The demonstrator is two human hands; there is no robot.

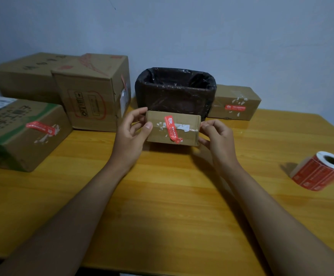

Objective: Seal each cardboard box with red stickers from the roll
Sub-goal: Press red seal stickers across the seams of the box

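A small brown cardboard box [173, 128] is held just above the yellow wooden desk [162, 196], in front of a bin lined with a black plastic bag [175, 90]; the left hand [131, 134] grips its left end with curled fingers and thumb; the right hand [217, 136] pinches its right end; a red sticker [172, 129] crosses the box's top and front; the roll of red stickers [319, 170] lies on the desk well to the right; other sealed cardboard boxes stand at the left and behind.
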